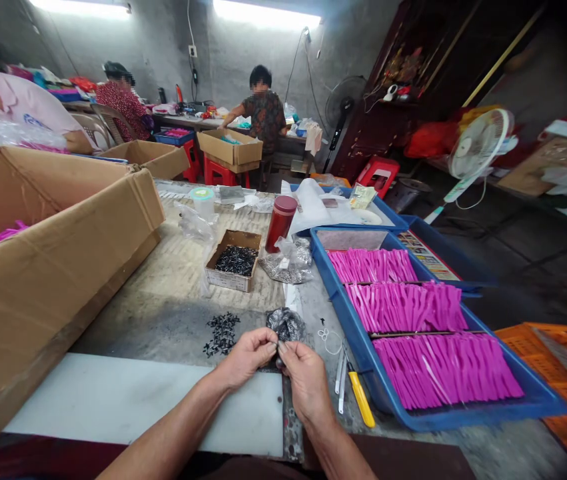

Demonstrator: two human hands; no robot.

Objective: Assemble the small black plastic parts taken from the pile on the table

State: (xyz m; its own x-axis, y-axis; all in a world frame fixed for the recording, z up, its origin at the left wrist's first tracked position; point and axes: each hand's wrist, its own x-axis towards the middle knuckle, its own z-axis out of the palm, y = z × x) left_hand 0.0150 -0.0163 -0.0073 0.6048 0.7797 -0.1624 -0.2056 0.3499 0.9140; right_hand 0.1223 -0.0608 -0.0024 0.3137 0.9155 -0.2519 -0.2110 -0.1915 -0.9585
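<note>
My left hand [252,355] and my right hand [305,377] meet over the table, thumbs and fingertips pinched together. Whatever sits between them is small, dark and mostly hidden. Just beyond the fingers lies a crumpled black plastic bag [286,325]. Left of it, a loose pile of small black parts [222,333] is spread on the tabletop. Farther back, an open cardboard box [229,279] holds many more small black pieces [236,260]. Under my left forearm is a white board [163,400].
A blue tray [330,293] with three rows of magenta plastic pieces [448,370] stands at right. Beside it lie a yellow-handled tool [360,400] and thin metal strips [341,383]. A large cardboard box [63,287] borders the left; a red-brown jar [280,223] stands behind. Several people sit farther back.
</note>
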